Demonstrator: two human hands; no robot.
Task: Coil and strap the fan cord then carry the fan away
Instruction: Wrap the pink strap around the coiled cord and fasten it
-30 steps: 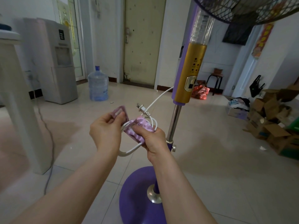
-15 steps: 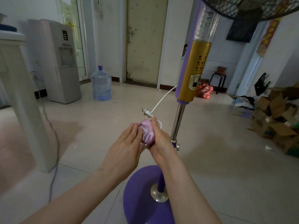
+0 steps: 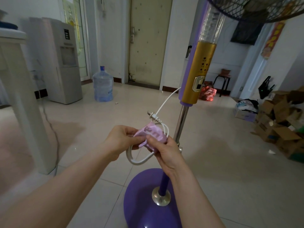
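Observation:
A tall standing fan point(image 3: 198, 73) with a gold control column, chrome pole and round purple base point(image 3: 143, 206) stands right in front of me. Its white cord point(image 3: 139, 160) is bunched into a small coil, with the plug point(image 3: 152, 115) sticking up above it. A pink strap point(image 3: 152, 133) is wrapped around the coil. My left hand point(image 3: 120, 142) pinches the strap's left end. My right hand point(image 3: 166, 152) grips the strap and coil from the right, close to the pole.
A white table leg point(image 3: 24, 104) stands at left with a dark cable trailing on the floor. A water dispenser point(image 3: 60, 60) and water bottle point(image 3: 102, 84) stand behind. Cardboard boxes point(image 3: 279, 122) pile up at right. A stool point(image 3: 222, 81) and red bag sit by the far wall.
The hands closed together, pressing the strap around the coil, then eased apart. A loop of cord now hangs below the strap, and my left hand holds the strap's end again.

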